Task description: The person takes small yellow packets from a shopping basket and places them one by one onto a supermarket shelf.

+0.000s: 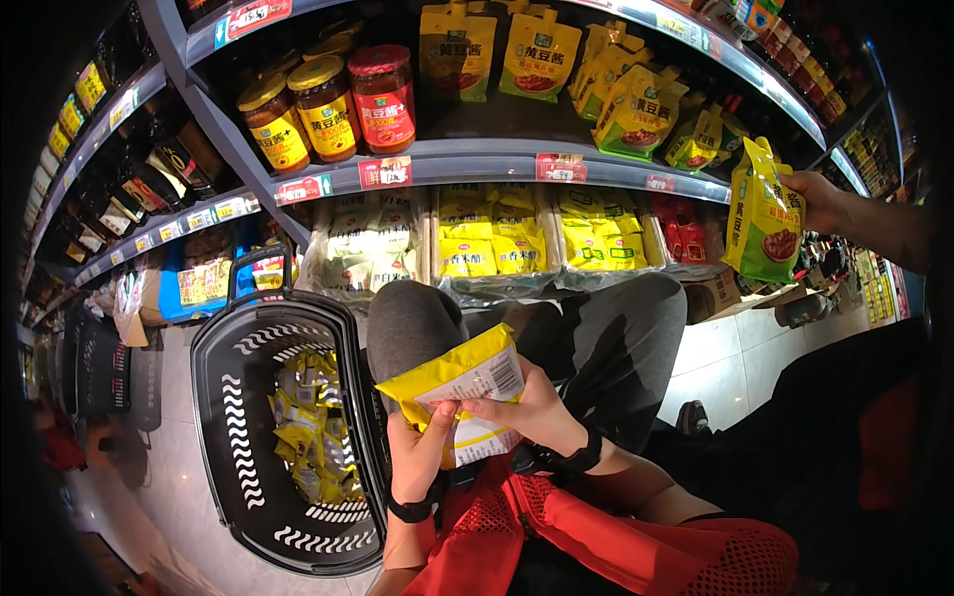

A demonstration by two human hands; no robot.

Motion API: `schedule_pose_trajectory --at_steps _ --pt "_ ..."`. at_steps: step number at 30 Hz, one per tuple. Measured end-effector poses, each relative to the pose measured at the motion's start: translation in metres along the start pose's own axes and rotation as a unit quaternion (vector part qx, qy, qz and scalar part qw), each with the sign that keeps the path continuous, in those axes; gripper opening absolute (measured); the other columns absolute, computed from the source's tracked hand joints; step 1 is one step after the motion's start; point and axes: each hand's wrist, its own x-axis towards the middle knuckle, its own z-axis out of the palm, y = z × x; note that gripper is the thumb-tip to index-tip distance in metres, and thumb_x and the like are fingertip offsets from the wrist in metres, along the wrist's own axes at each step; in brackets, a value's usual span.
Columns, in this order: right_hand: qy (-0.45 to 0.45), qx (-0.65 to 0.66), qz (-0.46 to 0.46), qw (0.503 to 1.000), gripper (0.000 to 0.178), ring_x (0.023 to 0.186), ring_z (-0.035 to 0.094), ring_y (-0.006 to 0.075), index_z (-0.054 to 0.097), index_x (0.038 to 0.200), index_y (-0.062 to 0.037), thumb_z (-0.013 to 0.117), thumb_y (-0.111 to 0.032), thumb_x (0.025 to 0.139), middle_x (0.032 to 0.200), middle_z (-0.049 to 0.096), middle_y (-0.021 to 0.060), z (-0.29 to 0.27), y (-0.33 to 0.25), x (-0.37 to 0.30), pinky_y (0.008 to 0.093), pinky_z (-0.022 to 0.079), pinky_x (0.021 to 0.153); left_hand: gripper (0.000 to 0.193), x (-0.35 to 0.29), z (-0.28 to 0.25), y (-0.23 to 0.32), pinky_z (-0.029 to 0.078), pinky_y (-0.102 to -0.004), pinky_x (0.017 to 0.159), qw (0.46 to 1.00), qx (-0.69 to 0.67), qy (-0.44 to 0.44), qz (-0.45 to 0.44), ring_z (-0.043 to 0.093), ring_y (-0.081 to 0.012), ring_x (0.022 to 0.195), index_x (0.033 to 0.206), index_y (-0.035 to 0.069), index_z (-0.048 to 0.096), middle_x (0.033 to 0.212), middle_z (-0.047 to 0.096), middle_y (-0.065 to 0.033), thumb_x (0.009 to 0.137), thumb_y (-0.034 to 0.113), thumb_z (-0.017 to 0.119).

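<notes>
The fingers of both the left hand (417,452) and the right hand (537,412) grasp a yellow-and-white packet (467,370), thumbs laid on its near face, tips close together, the other fingers mostly hidden behind or under it. The packet is just below the middle of the frame, in front of the person's grey-trousered knees (417,323). Its longest visible edge, a yellow border, slopes from the left up toward the upper right; the hands cover part of the lower portion, so its full long axis cannot be told for certain. The pale printed panel faces the camera, its black barcode (506,376) near the right end; the rest is print too fine to read. A dark band circles each wrist. In the left lower part, a black basket (231,348) holds a heap of yellow packets (318,447). Across the middle, open boxes hold white packets (373,238) and yellow packets (497,248), marked with dark characters and small red emblems. At right, another person's hand (820,202) grips a yellow pouch (765,223), its long axis near vertical, with large dark characters above a pictured bowl. On the upper shelf, labelled jars (328,119) stand left of more yellow pouches (542,55), above red-and-white price tags (386,173).
</notes>
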Motion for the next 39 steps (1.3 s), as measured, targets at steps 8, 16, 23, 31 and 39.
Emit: schedule_pose_trajectory --at_steps 8,16,23,31,39 --pt "0.024 -0.038 -0.021 0.999 0.046 0.079 0.054 0.0101 0.048 0.099 0.0016 0.07 -0.021 0.065 0.089 0.058 0.0066 0.0 0.004 0.001 0.0232 0.044 0.07 0.023 0.001 0.005 0.0 0.04 -0.0195 0.06 1.0 -0.028 0.013 0.006 0.05 -0.0072 0.07 0.092 -0.003 0.052 0.082 0.057 -0.0032 0.081 0.017 0.052" --pt "0.045 -0.103 -0.048 0.992 0.041 0.073 0.057 0.0111 0.05 0.095 0.0029 0.069 -0.018 0.065 0.083 0.06 0.009 0.0 -0.001 -0.001 0.0239 0.046 0.065 0.024 0.0 0.005 -0.002 0.041 -0.0203 0.06 0.999 -0.027 0.015 -0.013 0.052 -0.0075 0.07 0.093 -0.003 0.052 0.083 0.057 -0.0047 0.079 0.017 0.055" --pt "0.047 -0.11 -0.036 0.992 0.039 0.076 0.058 0.0121 0.05 0.096 0.0015 0.068 -0.014 0.066 0.085 0.061 0.0091 -0.001 -0.001 -0.002 0.0241 0.046 0.068 0.025 0.004 0.004 0.003 0.041 -0.0179 0.045 0.998 0.02 -0.039 -0.034 0.053 -0.0069 0.056 0.092 -0.003 0.052 0.076 0.059 -0.0055 0.073 0.012 0.06" --pt "0.044 -0.059 -0.05 0.996 0.037 0.078 0.057 0.0109 0.051 0.096 0.0009 0.068 -0.01 0.065 0.086 0.06 0.0086 0.0 0.004 0.001 0.0232 0.045 0.069 0.024 0.005 0.004 0.013 0.038 -0.0169 0.04 0.995 0.012 -0.057 -0.079 0.051 -0.0058 0.05 0.091 -0.002 0.052 0.073 0.059 -0.0054 0.073 0.011 0.06" --pt "0.04 -0.054 -0.036 0.997 0.033 0.078 0.056 0.0101 0.051 0.096 0.001 0.066 -0.006 0.067 0.088 0.059 0.0072 0.002 0.004 0.002 0.0227 0.045 0.069 0.026 0.006 0.0 0.002 0.043 -0.0208 0.062 0.998 -0.019 -0.048 -0.039 0.054 -0.0089 0.072 0.096 -0.003 0.051 0.085 0.058 -0.0061 0.074 0.01 0.059"
